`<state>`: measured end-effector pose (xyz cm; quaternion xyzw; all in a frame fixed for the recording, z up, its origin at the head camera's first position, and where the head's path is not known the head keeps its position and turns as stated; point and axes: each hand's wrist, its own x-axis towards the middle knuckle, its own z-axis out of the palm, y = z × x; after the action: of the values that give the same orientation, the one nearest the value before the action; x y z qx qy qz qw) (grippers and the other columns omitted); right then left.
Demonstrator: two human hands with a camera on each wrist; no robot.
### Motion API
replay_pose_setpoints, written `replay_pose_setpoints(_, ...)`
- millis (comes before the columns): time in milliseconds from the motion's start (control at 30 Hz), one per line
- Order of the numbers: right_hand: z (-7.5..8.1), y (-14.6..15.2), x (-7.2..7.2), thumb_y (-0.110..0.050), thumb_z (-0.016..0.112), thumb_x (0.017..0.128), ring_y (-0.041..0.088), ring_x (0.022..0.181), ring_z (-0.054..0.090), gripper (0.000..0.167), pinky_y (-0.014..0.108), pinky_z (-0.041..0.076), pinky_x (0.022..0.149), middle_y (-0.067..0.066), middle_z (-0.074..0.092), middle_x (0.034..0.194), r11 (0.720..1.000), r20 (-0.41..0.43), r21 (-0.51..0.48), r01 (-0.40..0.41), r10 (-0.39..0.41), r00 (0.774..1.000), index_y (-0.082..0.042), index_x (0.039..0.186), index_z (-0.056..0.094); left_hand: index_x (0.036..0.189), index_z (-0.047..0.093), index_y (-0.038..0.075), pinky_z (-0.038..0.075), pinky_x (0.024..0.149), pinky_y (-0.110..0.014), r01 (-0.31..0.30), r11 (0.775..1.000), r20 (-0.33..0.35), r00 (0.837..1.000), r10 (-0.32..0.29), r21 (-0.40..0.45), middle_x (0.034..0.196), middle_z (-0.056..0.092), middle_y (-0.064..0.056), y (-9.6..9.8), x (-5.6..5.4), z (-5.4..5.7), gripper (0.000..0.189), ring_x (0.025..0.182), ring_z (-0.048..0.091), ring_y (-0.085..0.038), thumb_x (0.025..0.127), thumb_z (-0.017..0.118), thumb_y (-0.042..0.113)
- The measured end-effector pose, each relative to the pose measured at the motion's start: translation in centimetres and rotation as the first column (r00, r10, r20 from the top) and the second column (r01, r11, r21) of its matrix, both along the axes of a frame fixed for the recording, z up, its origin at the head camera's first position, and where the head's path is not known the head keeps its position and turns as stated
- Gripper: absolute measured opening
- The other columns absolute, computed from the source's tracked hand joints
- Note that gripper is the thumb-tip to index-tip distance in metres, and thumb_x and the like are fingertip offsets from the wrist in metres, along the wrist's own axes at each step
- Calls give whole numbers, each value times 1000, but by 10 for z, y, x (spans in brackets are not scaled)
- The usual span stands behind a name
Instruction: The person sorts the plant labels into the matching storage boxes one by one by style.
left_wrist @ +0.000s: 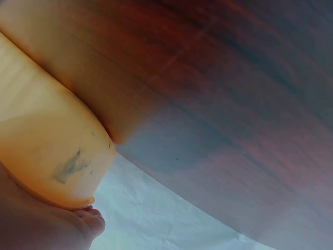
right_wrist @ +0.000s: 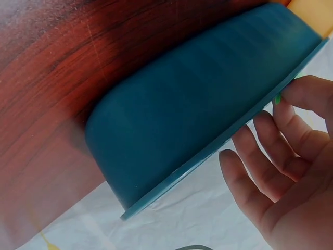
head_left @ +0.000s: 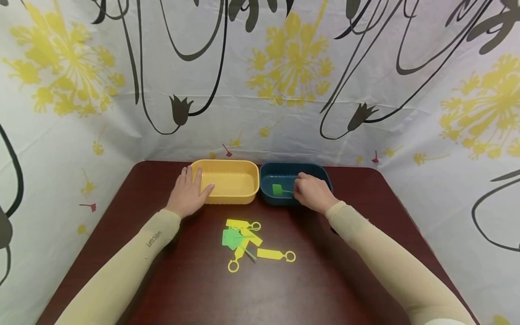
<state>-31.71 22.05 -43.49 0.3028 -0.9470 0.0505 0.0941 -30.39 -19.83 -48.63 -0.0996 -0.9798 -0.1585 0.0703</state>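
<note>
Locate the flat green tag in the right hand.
In the head view, the green tag sits right of centre, over the blue rectangular plastic tray, its stem pinched by the right hand; the yellow rectangular tray stands left.

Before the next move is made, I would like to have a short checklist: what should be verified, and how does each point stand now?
1. Right hand has a grip on the held green piece: ok, pinched by its thin stem.
2. That piece is within the blue bin's outline in the head view: ok.
3. It touches the bin's floor: cannot tell.
4. Left hand rests at the yellow bin's edge: ok.
5. Loose green pieces and yellow tags lie separated: not ok, several overlap.
</note>
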Motion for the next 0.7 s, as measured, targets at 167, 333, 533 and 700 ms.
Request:
replay_pose_setpoints(167,-1,0,-5,-13,70,92,12,67,51,9,29,47,55,-2,51,83,1000,25,-6,-10,10,1000,-14,83,71,160,11,0,8,120,-56,-8,1000,4,1000,8,3,164,2,-30,0,0,-1,94,151,0,-45,100,28,70)
replay_pose_setpoints(333,-2,0,-10,-14,70,92,11,66,52,8,29,47,55,-2,53,85,1000,48,-12,-9,10,999,-14,85,72,160,9,-3,7,120,-55,-12,1000,-2,1000,12,8,163,3,-30,-1,-1,-2,97,151,-1,-44,99,27,71)
replay_pose_setpoints(533,-5,1,-16,-15,70,93,12,69,55,6,30,51,60,-1,55,88,1000,95,-5,8,-8,995,-14,88,73,158,4,-7,6,121,-54,-5,1000,-2,1000,5,7,164,0,-29,0,-1,-2,99,151,-3,-43,100,27,70)
replay_pose_setpoints(700,-6,2,-21,-16,71,93,13,72,57,5,34,53,63,1,57,91,999,159,-7,34,-32,987,-13,91,74,156,2,-10,6,121,-53,-6,1000,-6,1000,6,-14,164,1,-30,0,-1,-3,101,151,-3,-42,100,28,69)
